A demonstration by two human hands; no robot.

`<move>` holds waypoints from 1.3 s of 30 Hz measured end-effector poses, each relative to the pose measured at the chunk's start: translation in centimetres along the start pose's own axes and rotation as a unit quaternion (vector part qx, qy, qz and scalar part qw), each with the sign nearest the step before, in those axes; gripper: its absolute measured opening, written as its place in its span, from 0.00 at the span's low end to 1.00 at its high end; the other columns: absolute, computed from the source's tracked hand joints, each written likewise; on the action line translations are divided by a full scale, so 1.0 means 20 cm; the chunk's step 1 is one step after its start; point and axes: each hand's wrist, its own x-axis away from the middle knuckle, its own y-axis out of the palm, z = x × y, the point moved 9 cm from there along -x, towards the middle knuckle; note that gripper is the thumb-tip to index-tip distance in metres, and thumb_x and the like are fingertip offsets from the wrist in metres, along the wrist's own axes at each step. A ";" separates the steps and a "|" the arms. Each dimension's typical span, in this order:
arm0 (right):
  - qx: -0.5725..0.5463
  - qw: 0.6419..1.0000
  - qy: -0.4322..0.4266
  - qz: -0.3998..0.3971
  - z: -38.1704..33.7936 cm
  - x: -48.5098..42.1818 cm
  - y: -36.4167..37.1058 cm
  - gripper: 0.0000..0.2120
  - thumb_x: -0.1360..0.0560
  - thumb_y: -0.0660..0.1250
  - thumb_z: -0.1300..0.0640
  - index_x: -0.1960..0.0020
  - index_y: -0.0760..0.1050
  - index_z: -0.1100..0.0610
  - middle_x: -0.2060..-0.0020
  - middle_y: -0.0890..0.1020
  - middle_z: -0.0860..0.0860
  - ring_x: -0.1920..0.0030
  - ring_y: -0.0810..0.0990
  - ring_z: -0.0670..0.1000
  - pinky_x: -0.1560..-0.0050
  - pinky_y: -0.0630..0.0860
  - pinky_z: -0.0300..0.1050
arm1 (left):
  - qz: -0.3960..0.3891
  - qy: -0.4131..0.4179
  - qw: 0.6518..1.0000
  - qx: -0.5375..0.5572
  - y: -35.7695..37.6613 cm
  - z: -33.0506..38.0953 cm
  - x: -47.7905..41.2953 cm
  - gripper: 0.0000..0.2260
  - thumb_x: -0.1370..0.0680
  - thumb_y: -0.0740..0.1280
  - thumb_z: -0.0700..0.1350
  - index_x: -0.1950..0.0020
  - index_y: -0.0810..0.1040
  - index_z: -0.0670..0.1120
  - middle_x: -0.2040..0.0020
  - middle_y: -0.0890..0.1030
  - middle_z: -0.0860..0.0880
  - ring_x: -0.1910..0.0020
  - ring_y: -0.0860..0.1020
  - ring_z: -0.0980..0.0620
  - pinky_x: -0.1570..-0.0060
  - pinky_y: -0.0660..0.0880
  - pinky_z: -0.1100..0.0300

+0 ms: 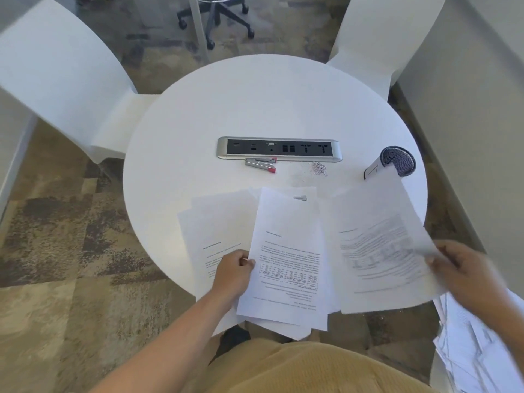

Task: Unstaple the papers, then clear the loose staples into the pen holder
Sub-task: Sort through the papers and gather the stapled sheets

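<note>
Papers (286, 259) fanned near the desk (198, 123) edge, below the power strip (279, 148). Left hand (235, 269) pinching the middle sheaf, likely to steady it; right hand (465, 273), blurred, gripping a lifted sheet (380, 251). Loose staples (319, 168) heaped just below the strip, staple remover (261, 165) beside, pen holder (392, 163) tipped over to its right.

Honestly nothing here is readable; the sheet under the left hand (234, 269) has upside-down print and a small table (289, 275), but it's all too tiny to make out; same for the page on the left (209, 236), just blurry lines. The paper in the right hand (465, 275) is motion-smeared, so its text (380, 248) is mush; the pen holder (390, 163) shows only a thin line mark, not a letter I can tell.
</note>
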 end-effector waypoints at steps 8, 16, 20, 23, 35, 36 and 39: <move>0.304 0.903 -0.288 -0.097 -0.71 -0.13 -0.33 0.20 0.30 0.71 0.50 0.58 0.72 0.21 0.54 0.77 0.23 0.59 0.82 0.46 0.50 0.79 0.53 | -0.010 0.027 0.999 -0.039 -0.03 0.05 -0.06 0.05 0.20 0.64 0.40 0.53 0.79 0.46 0.58 0.79 0.48 0.61 0.75 0.51 0.62 0.69 0.59; 0.496 0.765 -0.354 -0.211 -1.20 -0.02 0.10 0.07 0.23 0.67 0.49 0.49 0.78 0.36 0.50 0.77 0.38 0.52 0.76 0.46 0.51 0.71 0.42 | 0.003 0.118 0.979 -0.169 -0.06 0.18 -0.03 0.12 0.18 0.62 0.42 0.35 0.76 0.49 0.44 0.81 0.50 0.46 0.78 0.48 0.45 0.75 0.54; 0.510 0.705 -0.464 -0.165 -1.25 0.03 0.33 0.13 0.22 0.63 0.57 0.46 0.78 0.40 0.40 0.77 0.39 0.42 0.77 0.48 0.47 0.76 0.46 | 0.042 0.291 0.903 -0.314 -0.07 0.50 0.07 0.18 0.19 0.61 0.40 0.33 0.77 0.55 0.43 0.81 0.50 0.44 0.79 0.47 0.46 0.73 0.54; 0.476 0.694 -0.521 -0.144 -1.25 0.06 0.46 0.12 0.22 0.63 0.57 0.48 0.81 0.42 0.29 0.71 0.41 0.32 0.71 0.48 0.40 0.73 0.48 | 0.060 0.418 0.821 -0.385 -0.04 0.74 0.18 0.17 0.23 0.68 0.42 0.36 0.80 0.58 0.49 0.82 0.51 0.49 0.78 0.47 0.51 0.66 0.56; 0.325 0.806 -0.485 -0.098 -1.22 0.02 0.29 0.06 0.24 0.69 0.53 0.50 0.83 0.44 0.54 0.84 0.39 0.54 0.82 0.48 0.56 0.75 0.42 | 0.350 0.609 0.694 -0.160 -0.49 1.10 0.51 0.14 0.24 0.73 0.46 0.40 0.82 0.43 0.42 0.84 0.46 0.35 0.77 0.41 0.36 0.69 0.40; 0.304 0.821 -0.474 -0.096 -1.21 0.01 0.27 0.06 0.25 0.69 0.53 0.51 0.83 0.45 0.54 0.84 0.39 0.54 0.82 0.47 0.57 0.76 0.42 | 0.410 0.560 0.708 -0.129 -0.56 1.04 0.49 0.23 0.25 0.74 0.51 0.34 0.77 0.43 0.34 0.79 0.45 0.29 0.71 0.41 0.30 0.65 0.40; 0.229 0.865 -0.436 -0.101 -1.17 -0.02 0.20 0.06 0.25 0.70 0.56 0.51 0.83 0.47 0.55 0.84 0.39 0.59 0.79 0.44 0.55 0.79 0.45 | 0.354 0.286 0.885 0.094 -0.64 0.72 0.26 0.47 0.33 0.77 0.63 0.22 0.61 0.47 0.22 0.64 0.48 0.23 0.60 0.54 0.24 0.57 0.51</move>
